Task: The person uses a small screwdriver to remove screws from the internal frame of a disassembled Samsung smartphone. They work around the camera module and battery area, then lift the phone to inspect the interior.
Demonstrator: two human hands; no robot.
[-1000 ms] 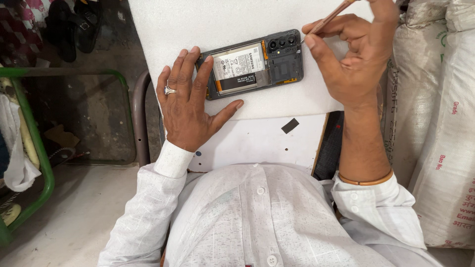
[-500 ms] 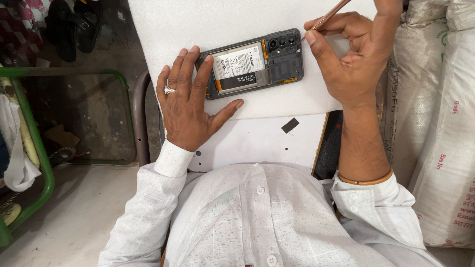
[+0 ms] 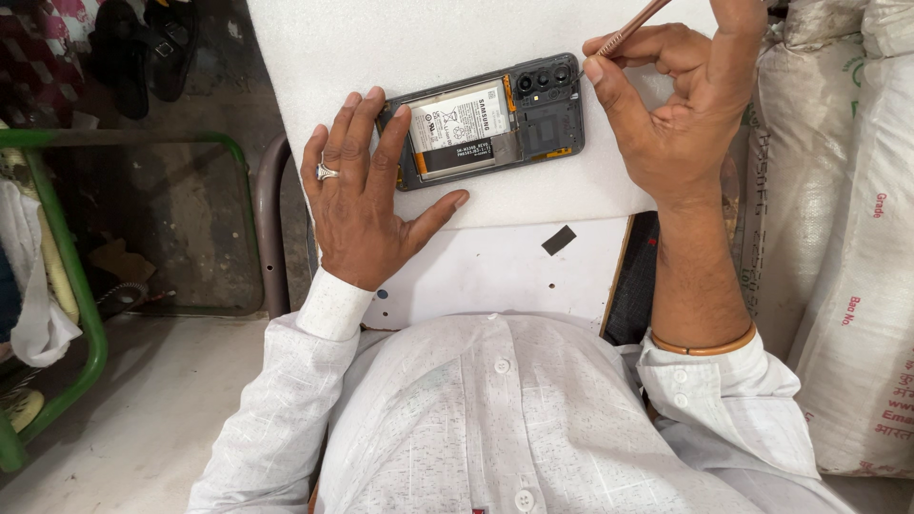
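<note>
Under the flat, spread left hand point(image 3: 365, 195) the opened phone point(image 3: 490, 119) lies pinned as before; right hand point(image 3: 681, 114) fingers stay pinched on the thin tool point(image 3: 633, 27), barely shifted, just beyond the camera end.

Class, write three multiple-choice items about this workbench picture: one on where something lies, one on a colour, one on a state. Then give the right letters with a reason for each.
1. Where does the left hand rest?
A. on the end of the opened phone away from its cameras
B. on the sacks
C. on the green frame

2. What colour is the small patch lying on the white board?
A. red
B. black
C. yellow

3. What state is the phone in?
A. back cover off, battery showing
B. fully closed
C. screen side up

Answers: 1 A, the fingers lie across that end of the phone; 2 B, it shows dark against the white board; 3 A, the battery and inner parts are exposed. The right hand pinches a thin copper-coloured tool.
</note>
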